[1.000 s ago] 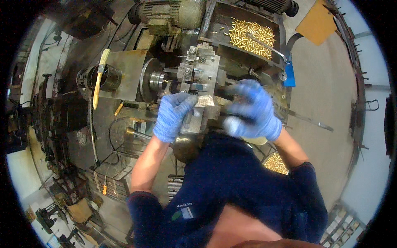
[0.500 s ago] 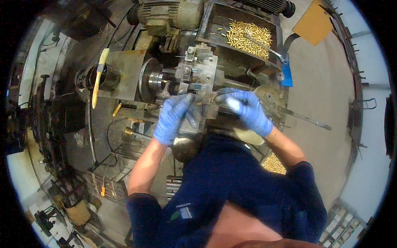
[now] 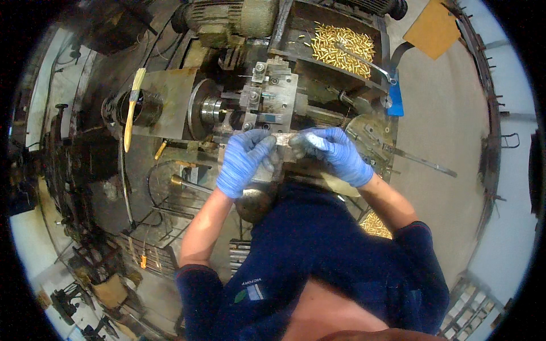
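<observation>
Both my hands wear blue knitted gloves with dark, soiled fingertips, and they meet in front of the lathe's tool slide [image 3: 280,105]. My left hand [image 3: 248,159] is closed in a pinch at the left end of what looks like a small flat metal piece [image 3: 282,139]. At its other end, the fingers of my right hand [image 3: 333,150] are pinched together. The exact kind of piece is too small to tell. To the left of the slide is the round chuck [image 3: 211,109], with a small brass-coloured tip in front of it.
Many small brass parts [image 3: 335,45] lie in a metal tray at the back right, a wrench [image 3: 364,61] across them. A brush [image 3: 133,111] rests at left. Beyond are a motor [image 3: 230,20] and a blue object [image 3: 395,99]. A long lever [image 3: 424,161] sticks out right. More brass parts [image 3: 375,225] sit below.
My hands have shifted slightly, the left one a little rightward, and the small piece between the fingertips shows more plainly. The machine looks the same.
</observation>
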A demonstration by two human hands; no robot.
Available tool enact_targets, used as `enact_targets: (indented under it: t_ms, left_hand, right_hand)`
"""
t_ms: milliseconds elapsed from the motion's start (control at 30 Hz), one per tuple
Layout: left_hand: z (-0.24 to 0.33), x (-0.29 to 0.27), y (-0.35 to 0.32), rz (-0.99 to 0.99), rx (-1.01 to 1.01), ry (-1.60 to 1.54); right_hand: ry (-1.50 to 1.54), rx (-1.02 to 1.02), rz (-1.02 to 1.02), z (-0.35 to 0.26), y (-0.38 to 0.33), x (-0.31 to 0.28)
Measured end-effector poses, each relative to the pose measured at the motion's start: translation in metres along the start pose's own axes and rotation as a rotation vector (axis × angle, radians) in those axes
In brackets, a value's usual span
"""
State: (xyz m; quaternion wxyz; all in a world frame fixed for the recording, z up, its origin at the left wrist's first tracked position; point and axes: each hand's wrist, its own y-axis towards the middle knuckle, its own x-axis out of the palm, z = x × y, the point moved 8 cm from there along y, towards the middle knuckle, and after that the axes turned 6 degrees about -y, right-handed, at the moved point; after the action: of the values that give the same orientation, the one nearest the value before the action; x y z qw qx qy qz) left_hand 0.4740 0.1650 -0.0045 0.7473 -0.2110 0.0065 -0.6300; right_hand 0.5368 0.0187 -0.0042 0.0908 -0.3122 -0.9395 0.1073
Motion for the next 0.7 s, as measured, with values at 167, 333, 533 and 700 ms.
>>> enact_targets:
  t_ms: [167,333,533,700]
  left_hand:
    - [-0.007,0.002,0.003,-0.012,-0.029,0.032]
    - [0.0,-0.034,0.008,0.094,-0.034,0.265]
    - [0.022,-0.083,0.03,0.207,0.163,1.071]
    - [0.011,-0.068,0.048,0.019,0.179,1.195]
  right_hand:
    - [-0.131,-0.077,0.04,-0.001,0.001,-0.002]
    - [-0.078,0.0,0.199,0.018,0.008,-0.034]
    - [-0.287,0.129,0.253,0.065,0.045,-0.064]
    - [-0.028,0.183,0.186,0.081,0.056,-0.062]
